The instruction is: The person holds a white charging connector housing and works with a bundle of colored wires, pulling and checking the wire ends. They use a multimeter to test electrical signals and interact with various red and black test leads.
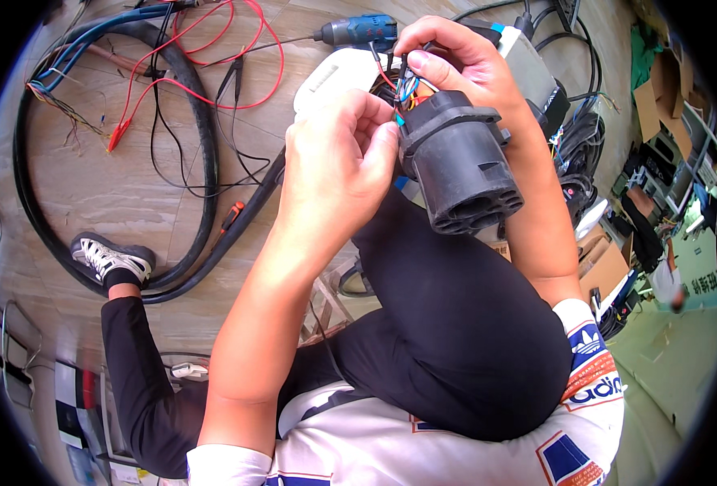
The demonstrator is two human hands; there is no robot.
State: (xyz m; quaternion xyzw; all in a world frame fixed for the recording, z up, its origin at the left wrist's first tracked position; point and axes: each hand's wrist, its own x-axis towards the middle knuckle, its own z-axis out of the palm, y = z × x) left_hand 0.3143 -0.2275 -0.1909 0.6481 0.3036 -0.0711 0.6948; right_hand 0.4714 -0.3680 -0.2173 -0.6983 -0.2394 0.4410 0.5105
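A large black round plug connector (468, 166) rests tilted above my raised knee, its socketed face toward me. Several thin coloured wires (409, 87) come out of its back end. My left hand (338, 154) is closed at the left of that end, thumb and fingers pinching a thin wire with a teal bit showing beside the fingertips. On the far side, my right hand (460, 61) pinches a dark wire between thumb and forefinger, its wrist behind the connector. The wire ends inside both pinches are hidden by the fingers.
A blue power driver (358, 31) with a long bit lies beyond my hands. On the left, a thick black cable (25, 178) loops around my shoe; red test leads (281, 65) cross it. An orange-black screwdriver (230, 217) lies nearby. Cable coils (581, 146) and boxes crowd the right.
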